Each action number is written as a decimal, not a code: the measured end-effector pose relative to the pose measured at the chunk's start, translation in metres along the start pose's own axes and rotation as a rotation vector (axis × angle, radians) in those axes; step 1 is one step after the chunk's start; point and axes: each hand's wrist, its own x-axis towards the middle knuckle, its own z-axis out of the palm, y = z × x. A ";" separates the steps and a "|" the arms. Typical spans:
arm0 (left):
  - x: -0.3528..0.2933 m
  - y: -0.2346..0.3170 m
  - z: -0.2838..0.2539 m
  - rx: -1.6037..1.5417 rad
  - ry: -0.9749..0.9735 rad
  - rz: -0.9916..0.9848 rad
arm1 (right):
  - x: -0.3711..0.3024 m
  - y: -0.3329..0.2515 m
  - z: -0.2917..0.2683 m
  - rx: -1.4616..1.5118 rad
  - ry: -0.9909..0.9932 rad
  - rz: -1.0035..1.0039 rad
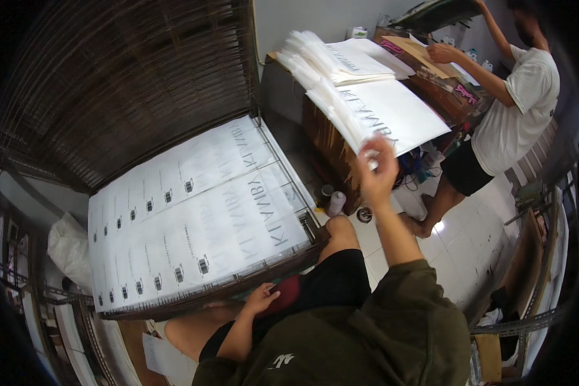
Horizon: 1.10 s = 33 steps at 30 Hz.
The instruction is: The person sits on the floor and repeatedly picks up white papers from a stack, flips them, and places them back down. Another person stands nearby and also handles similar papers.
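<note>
My right hand [377, 168] is raised at the near corner of a stack of white printed sheets [408, 112], its fingers bent together and slightly blurred. Something small and white shows between the fingers; I cannot make out what it is. My left hand [262, 300] rests low by my thigh at the rack's near edge, fingers loosely apart and holding nothing. In front of me to the left, printed white sheets [193, 222] with dark lettering and small dark blocks lie in rows on a wire rack tray [219, 281].
Hinged-up rack trays [135, 77] stand behind the sheets. Another stack of sheets [360, 61] lies on a wooden bench [328, 132]. A person in a white shirt [527, 90] works at the right with a raised frame [441, 13]. A bottle [336, 203] stands on the floor.
</note>
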 end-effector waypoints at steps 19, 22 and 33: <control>-0.025 0.052 0.006 -0.050 -0.068 0.195 | 0.160 0.097 -0.077 0.747 0.140 0.890; -0.036 0.110 -0.005 -0.134 -0.102 0.350 | 0.137 0.086 -0.050 0.593 0.035 1.000; -0.055 0.253 -0.129 -1.400 -0.376 0.443 | 0.031 -0.169 0.022 0.719 -0.398 0.751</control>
